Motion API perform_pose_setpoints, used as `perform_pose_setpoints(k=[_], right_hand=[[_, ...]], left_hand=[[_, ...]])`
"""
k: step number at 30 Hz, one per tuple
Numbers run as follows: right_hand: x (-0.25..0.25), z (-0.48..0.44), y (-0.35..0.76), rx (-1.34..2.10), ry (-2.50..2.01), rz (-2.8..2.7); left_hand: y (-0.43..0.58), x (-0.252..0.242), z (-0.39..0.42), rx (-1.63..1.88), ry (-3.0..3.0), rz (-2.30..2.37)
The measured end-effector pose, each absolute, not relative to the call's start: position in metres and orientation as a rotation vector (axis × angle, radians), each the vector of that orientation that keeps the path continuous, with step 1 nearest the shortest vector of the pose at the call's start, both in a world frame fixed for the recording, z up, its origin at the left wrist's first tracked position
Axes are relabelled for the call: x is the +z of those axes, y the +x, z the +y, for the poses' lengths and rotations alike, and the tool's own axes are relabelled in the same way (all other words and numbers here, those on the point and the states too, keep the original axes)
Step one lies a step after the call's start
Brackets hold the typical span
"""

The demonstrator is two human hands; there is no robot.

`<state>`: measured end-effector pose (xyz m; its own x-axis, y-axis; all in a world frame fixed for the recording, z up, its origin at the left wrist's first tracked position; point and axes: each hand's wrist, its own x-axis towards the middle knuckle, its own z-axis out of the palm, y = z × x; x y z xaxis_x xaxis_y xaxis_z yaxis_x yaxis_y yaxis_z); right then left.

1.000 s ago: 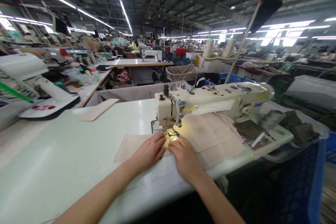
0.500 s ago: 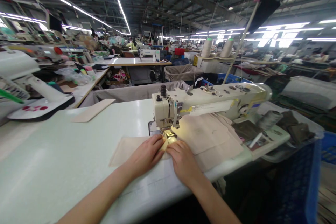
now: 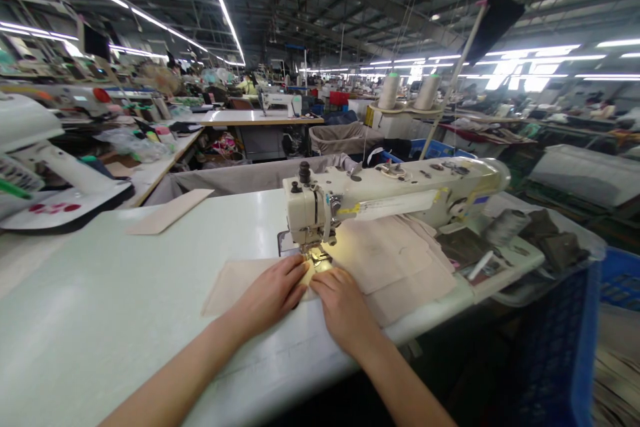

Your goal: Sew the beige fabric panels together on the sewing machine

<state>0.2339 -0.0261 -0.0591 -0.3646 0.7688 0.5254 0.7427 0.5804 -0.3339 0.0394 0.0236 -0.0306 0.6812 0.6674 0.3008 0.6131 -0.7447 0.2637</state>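
Note:
My left hand (image 3: 270,291) lies on a beige fabric piece (image 3: 227,280), its fingers together and thumb tucked in, holding it just left of the presser foot (image 3: 319,257). My right hand (image 3: 345,305) has its fingers closed at the front edge of that piece, close to the left fingertips; the exact pinch is hidden. The white sewing machine (image 3: 303,213) stands right behind both hands, its lamp lighting the needle area yellow. To the right, more beige fabric panels (image 3: 395,260) lie stacked under the machine arm.
A beige strip (image 3: 170,212) lies at the table's (image 3: 110,287) far left. Beyond it stands another white machine (image 3: 30,127). Grey thread (image 3: 507,227) and dark cloth sit at the right end. A blue crate (image 3: 555,347) is below right. Two thread cones (image 3: 389,92) stand behind.
The whole view has shifted slightly, so everything sits a little further left. Both hands and the fabric keep nearly the same place at the presser foot.

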Motion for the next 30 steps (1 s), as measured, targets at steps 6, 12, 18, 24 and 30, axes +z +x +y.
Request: perform_pose_setpoints(k=[6,12,18,24,30], right_hand=[[-0.062,-0.037,0.238,0.083,-1.196,-2.182],[-0.061,-0.041,0.238,0.083,-1.195,-2.192],[-0.058,-0.022,0.232,0.038,-1.264,-2.202],[-0.050,-0.004,0.225,0.033,-1.353,-2.207],[-0.054,-0.003,0.222,-0.001,-1.380,-2.180]], left_hand=[[0.042,-0.033,0.002,0.454,2.878,1.026],[0.037,-0.032,-0.009,0.544,2.982,0.866],[0.037,-0.025,0.012,0.525,2.886,0.903],[0.036,-0.021,0.035,0.512,2.839,0.930],[0.034,-0.019,0.049,0.457,2.857,0.952]])
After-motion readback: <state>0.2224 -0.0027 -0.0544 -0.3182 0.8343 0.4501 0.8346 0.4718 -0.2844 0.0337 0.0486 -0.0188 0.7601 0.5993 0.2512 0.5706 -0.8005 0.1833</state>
